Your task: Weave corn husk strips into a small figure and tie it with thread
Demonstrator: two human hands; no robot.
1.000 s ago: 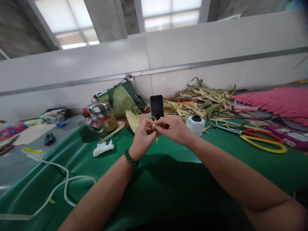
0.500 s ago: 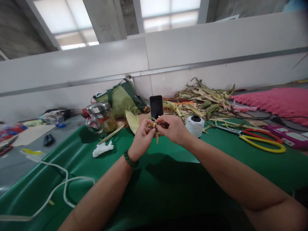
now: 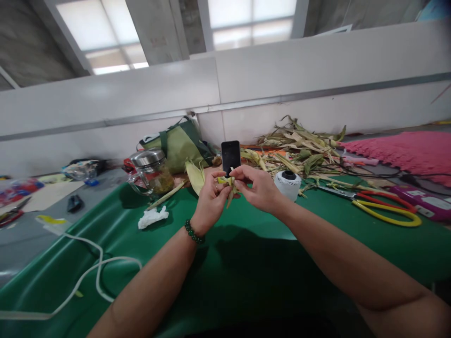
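Observation:
A small yellow-green corn husk strip (image 3: 224, 180) is pinched between my two hands, above the green mat (image 3: 253, 277). My left hand (image 3: 208, 202), with a green bead bracelet (image 3: 193, 232) at the wrist, grips it between thumb and fingers. From the right, my right hand (image 3: 259, 188) pinches the strip's other end with thumb and forefinger. A narrow tail of husk hangs down below the fingertips. Fingers hide part of the piece. Just behind my hands, a black phone (image 3: 231, 155) stands upright, and a pale corn husk (image 3: 195, 176) lies beside my left hand.
A white thread spool (image 3: 287, 187) stands right of my hands, with large red-and-yellow-handled scissors (image 3: 387, 208) beyond. Dried husks (image 3: 303, 141) are heaped behind. On the left are a glass jug (image 3: 150, 176), crumpled tissue (image 3: 152, 217), a green bag (image 3: 181, 145) and a white cord (image 3: 100, 260).
The husk showed as a small loop over my fingers; now it lies flatter, stretched between both hands. My right fingertips have shifted slightly to the right. The view has moved a little.

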